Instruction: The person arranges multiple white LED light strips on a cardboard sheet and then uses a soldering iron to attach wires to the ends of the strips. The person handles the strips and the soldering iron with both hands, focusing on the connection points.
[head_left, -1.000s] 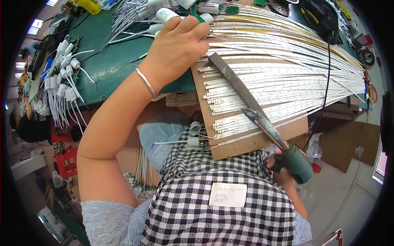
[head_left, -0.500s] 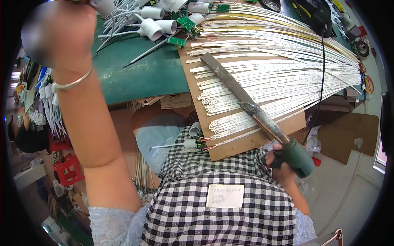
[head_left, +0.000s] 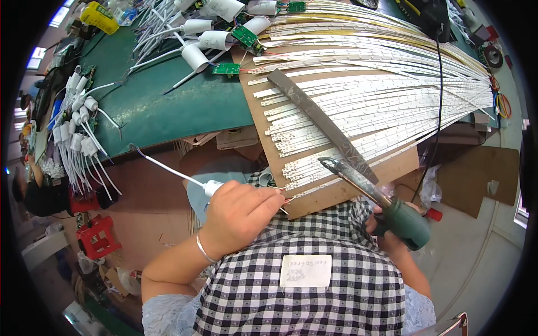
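My left hand (head_left: 238, 215) is closed around a white cylindrical end cap (head_left: 212, 188) with a white cable trailing out to the left. My fingertips are at the near left corner of a brown board (head_left: 314, 205), where thin red wires (head_left: 288, 200) meet the end of an LED strip. In my right hand (head_left: 385, 235) is a green soldering gun (head_left: 412, 224), pointing up and left, its looped tip (head_left: 328, 163) over the strips. Many white LED strips (head_left: 370, 106) fan across the board, with a dark flat metal bar (head_left: 319, 120) lying over them.
White caps (head_left: 216, 40) with green circuit boards (head_left: 227, 69) lie on the green table (head_left: 185, 109). More caps with cables (head_left: 78, 117) hang over its left edge. A black cord (head_left: 441, 101) crosses the strips. A red plastic stool (head_left: 96, 238) stands at the lower left.
My left hand has come down from the upper left and taken hold of the white end cap at the board's near corner. My right hand and the soldering gun have barely shifted.
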Tool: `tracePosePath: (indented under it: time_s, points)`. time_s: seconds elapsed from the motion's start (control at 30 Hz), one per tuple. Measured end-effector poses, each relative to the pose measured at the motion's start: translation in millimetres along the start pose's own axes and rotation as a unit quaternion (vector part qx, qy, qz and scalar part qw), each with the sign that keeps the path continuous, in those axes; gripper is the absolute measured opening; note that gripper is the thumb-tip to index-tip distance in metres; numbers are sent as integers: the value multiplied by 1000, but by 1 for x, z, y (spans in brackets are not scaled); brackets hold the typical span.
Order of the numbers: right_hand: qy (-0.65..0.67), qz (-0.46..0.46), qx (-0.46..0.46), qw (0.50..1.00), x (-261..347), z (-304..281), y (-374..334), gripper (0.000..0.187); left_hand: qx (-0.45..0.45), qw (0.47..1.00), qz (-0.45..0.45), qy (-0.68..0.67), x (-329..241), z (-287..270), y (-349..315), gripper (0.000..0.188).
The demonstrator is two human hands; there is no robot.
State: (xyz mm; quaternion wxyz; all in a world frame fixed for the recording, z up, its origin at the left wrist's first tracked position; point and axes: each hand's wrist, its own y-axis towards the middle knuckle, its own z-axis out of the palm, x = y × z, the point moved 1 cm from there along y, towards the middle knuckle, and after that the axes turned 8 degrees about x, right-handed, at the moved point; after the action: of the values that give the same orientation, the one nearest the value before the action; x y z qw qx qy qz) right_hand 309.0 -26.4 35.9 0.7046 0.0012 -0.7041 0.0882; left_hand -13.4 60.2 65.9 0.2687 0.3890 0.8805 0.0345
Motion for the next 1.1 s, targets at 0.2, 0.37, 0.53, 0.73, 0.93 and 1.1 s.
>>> tracePosePath:
  time_s: [0.2,0.37,0.53,0.73,0.93,1.1]
  points:
    - [21,-12,18,1000,2,4,1,43,-56,998,-31,17,4,11,3,28]
    - [-8,22,48,999,26,6,5,34,-55,998,-33,26,4,13,0,30]
    - [-39,-20,82,996,22,6,4,31,-53,998,-17,22,1,15,-3,33]
    - [-34,-105,162,981,1,-1,9,32,-45,999,-16,12,-1,16,-4,33]
    - [6,-188,162,969,-19,3,10,38,-51,998,-27,6,-4,17,-1,32]
    - [-20,-104,183,977,-22,-4,5,24,-43,998,-38,6,-4,17,0,31]
